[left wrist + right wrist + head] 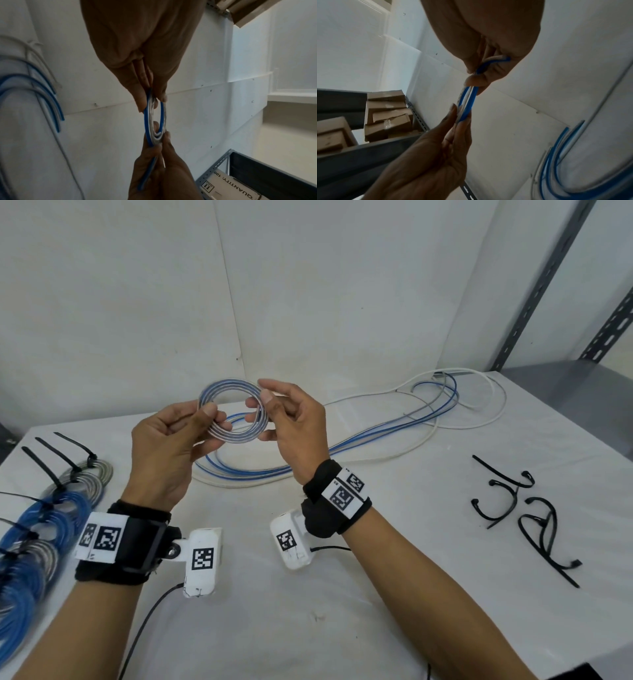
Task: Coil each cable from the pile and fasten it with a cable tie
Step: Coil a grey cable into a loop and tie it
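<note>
Coil held above surface. Left hand fingers pinch its left side. Right hand fingers pinch its right.

Left hand and right hand raised, each grip seemingly pinched.

Seen edge-on, a small blue-and-white cable coil is pinched at its upper part by the left hand and at its lower part by the right hand. Loose blue and white cables curve along the left edge. A cardboard box printed "QUANTITY: 100" sits at lower right.
</note>
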{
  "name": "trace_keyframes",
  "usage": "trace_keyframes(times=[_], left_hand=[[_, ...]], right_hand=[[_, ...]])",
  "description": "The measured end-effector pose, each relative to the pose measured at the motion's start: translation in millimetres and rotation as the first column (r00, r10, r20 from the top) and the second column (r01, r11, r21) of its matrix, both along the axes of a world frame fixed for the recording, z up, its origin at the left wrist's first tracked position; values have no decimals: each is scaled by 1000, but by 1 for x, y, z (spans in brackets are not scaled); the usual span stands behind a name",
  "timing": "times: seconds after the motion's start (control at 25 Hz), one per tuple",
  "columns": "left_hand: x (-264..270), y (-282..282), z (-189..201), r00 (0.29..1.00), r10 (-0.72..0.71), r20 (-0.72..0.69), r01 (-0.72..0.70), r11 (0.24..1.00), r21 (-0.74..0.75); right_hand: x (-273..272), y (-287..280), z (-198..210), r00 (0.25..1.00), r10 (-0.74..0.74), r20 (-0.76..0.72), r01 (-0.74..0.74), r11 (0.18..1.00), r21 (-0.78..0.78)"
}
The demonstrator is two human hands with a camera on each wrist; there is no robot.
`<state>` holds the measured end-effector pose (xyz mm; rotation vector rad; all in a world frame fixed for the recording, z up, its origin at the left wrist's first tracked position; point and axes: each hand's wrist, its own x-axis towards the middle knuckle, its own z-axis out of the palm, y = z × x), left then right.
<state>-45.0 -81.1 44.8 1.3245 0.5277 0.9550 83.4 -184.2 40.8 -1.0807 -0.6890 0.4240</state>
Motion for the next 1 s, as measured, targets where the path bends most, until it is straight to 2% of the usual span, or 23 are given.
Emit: trace_keyframes(times=[0.16,0.32,0.4,0.52,0.6,0.68,0.8,1.0], left_hand=[[7,-7,-6,999,36,39,-34,998,-49],[9,-11,-10,998,32,53,-29,998,-47],[7,-9,-9,1000,-26,-13,26,999,30],[-1,-1,-6,980,-121,-161,145,979,146],[-8,5,-5,928,-251,-276,303,938,165],[-12,8,-4,891,-303,-339,376,910,174],[-9,6,-2,953,-204,-225,244,955,167],[-3,3,0,990,-127,-54,129,991,42]], right_hand=[[-8,2,-2,995,-50,-87,54,998,41],[-7,4,-6,999,-22,-40,24,999,48],[4,3,-5,1000,-18,23,18,1000,12],[22,-2,-3,969,91,230,-71,993,-94],[28,-4,-3,920,203,336,-146,971,-187],[29,-6,-2,891,269,366,-191,953,-235],[26,-7,2,913,177,367,-112,975,-192],[8,0,0,985,-42,167,45,999,-15]])
